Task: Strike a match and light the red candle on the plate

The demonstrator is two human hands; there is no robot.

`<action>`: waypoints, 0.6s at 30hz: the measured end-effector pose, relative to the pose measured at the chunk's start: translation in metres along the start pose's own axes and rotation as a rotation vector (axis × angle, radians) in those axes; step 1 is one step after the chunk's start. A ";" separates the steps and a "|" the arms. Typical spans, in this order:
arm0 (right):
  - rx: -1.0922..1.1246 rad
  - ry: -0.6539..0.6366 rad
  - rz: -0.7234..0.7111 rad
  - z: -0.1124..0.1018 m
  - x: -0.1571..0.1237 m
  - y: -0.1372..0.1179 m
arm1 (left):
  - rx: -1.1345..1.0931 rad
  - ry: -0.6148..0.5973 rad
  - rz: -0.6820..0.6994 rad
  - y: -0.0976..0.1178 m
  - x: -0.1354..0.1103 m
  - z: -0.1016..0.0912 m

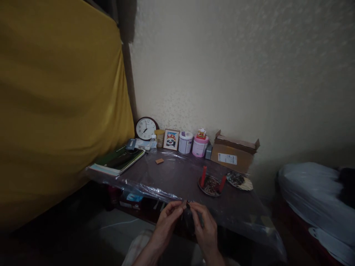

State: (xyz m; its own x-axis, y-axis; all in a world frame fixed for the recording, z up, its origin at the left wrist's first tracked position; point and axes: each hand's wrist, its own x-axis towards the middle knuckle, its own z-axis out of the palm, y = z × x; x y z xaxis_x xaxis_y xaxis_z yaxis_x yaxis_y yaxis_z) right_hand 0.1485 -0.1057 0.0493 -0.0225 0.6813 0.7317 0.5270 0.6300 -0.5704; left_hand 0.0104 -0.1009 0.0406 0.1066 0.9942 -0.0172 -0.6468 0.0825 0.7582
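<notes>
My left hand [169,215] and my right hand [204,221] meet just in front of the table's near edge. Thumb and fingers of each are pinched together, with a small dark thing between the fingertips, too small and dim to name. Beyond my right hand, a round plate [210,193] holds dark bits and two red candle-like sticks, one upright [203,176] and one tilted [222,184]. A second plate [247,184] with black and pale pieces lies to its right. Farther off to the left is a small flat brown-orange block [159,161].
Clear plastic covers the dark table [166,177]. Along the wall stand a clock [146,128], a jar [159,138], a panda picture [171,140], a white tin [185,143], a pink tin [200,147] and a cardboard box [235,154]. Books [118,160] lie left, beside a yellow curtain [61,92].
</notes>
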 end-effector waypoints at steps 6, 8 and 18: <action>-0.005 0.001 -0.008 0.000 0.000 0.001 | 0.021 -0.028 -0.009 0.002 -0.002 -0.002; -0.009 0.006 0.001 0.000 0.000 0.001 | 0.018 -0.023 -0.016 0.003 -0.002 -0.002; 0.018 0.007 0.003 0.000 -0.001 0.004 | -0.017 0.019 -0.031 -0.001 0.000 -0.001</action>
State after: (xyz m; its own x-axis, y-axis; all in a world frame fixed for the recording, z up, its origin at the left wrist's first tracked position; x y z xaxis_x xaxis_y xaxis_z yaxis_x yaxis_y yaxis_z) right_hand 0.1507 -0.1038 0.0464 -0.0150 0.6805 0.7326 0.5118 0.6347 -0.5790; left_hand 0.0098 -0.1010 0.0393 0.1126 0.9922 -0.0534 -0.6560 0.1146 0.7460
